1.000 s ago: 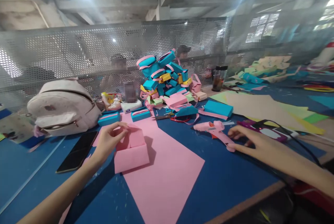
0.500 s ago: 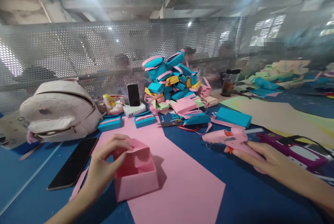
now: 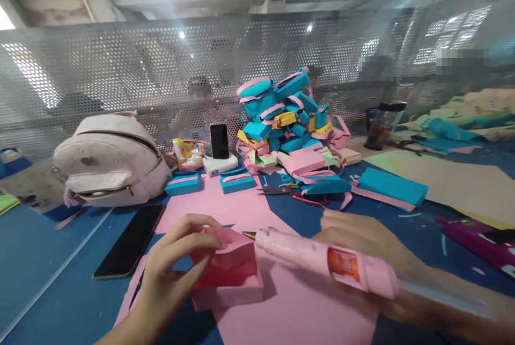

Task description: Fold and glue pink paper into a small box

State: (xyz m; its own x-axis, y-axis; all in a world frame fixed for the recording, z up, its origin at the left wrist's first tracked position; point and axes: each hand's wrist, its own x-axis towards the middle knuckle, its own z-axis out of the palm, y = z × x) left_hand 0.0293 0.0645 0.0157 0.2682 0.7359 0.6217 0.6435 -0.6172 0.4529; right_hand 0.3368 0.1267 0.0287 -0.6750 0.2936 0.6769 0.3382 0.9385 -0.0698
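My left hand point(image 3: 181, 259) pinches the upper flap of a pink paper box point(image 3: 229, 298) between thumb and fingers. The box stands with its open side up on a sheet of pink paper point(image 3: 306, 307). In my right hand point(image 3: 362, 237) is a pink hot glue gun point(image 3: 298, 251), its fingers wrapped round the grip, which is mostly hidden. The brass nozzle points left, close to the box's flap; whether it touches cannot be made out. A clear glue stick point(image 3: 442, 296) sticks out of the back of the gun.
A black phone point(image 3: 129, 243) lies left of the box, before a white backpack point(image 3: 112, 160). Behind stand two blue paper boxes point(image 3: 237, 182) and a tall pile of paper boxes point(image 3: 289, 125). Scissors point(image 3: 277, 191) lie in front of the pile. A purple device point(image 3: 475, 237) sits at right.
My right hand has brought the glue gun left to the box, turning it so its back faces me. The left hand keeps its pinch on the box. The view has shifted slightly.
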